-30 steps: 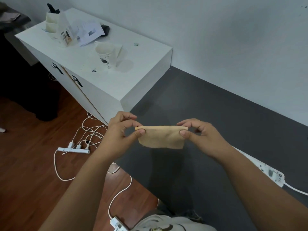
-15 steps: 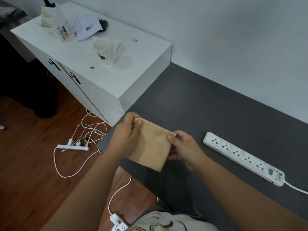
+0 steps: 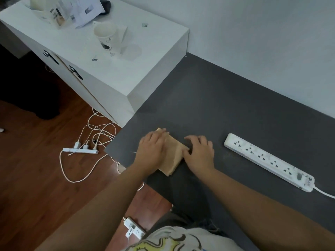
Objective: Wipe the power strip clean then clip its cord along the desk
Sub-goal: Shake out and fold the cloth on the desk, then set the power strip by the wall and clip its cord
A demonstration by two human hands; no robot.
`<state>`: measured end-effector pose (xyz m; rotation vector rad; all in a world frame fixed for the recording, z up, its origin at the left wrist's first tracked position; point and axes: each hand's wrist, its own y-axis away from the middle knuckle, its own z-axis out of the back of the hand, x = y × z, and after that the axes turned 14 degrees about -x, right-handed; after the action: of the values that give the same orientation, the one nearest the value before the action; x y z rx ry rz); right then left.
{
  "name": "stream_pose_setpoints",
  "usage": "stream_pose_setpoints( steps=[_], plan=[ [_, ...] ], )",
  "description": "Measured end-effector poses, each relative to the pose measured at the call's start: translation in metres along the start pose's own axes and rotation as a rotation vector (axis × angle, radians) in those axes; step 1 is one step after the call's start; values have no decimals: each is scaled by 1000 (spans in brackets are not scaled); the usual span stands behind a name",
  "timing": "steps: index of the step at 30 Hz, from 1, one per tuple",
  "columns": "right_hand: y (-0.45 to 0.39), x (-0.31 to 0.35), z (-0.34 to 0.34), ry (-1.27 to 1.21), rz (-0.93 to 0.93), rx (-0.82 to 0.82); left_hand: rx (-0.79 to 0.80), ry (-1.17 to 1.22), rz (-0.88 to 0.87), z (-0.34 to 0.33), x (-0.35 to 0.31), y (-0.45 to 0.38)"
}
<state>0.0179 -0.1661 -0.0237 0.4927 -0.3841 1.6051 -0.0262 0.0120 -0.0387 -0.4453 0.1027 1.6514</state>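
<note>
A folded tan cloth (image 3: pixel 174 156) lies on the dark grey desk (image 3: pixel 217 109) near its left front corner. My left hand (image 3: pixel 152 151) presses flat on the cloth's left half. My right hand (image 3: pixel 199 153) holds the cloth's right edge with its fingertips. A long white power strip (image 3: pixel 268 161) rests on the desk to the right of my right hand, apart from it, angled toward the near right. Its white cord (image 3: pixel 324 192) runs off the right edge of the view.
A white cabinet (image 3: pixel 145 69) butts against the desk's left end, with a paper cup (image 3: pixel 107 38) and papers (image 3: pixel 85 9) on top. On the wooden floor lie a second power strip (image 3: pixel 80 151) with tangled white cables and another socket block (image 3: pixel 134 229) by my lap.
The cloth was held up between both hands, then folded over and lowered; now it lies on the desk under my hands. The view has tilted down and the power strip is fully in sight.
</note>
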Motion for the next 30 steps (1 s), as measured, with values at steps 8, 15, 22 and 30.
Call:
stream_pose_setpoints(
  steps=[8,15,22,30],
  plan=[
    [11,-34,-18,364,248,141,250,-163,-64,-29,-7,35],
    [11,-43,-2,124,138,11,292,-73,-25,-24,-25,29],
    [7,-124,69,21,-299,-320,361,-13,-330,-39,-103,-10],
    [40,-230,133,69,-600,-477,382,-79,-628,-68,-185,-61]
  ],
)
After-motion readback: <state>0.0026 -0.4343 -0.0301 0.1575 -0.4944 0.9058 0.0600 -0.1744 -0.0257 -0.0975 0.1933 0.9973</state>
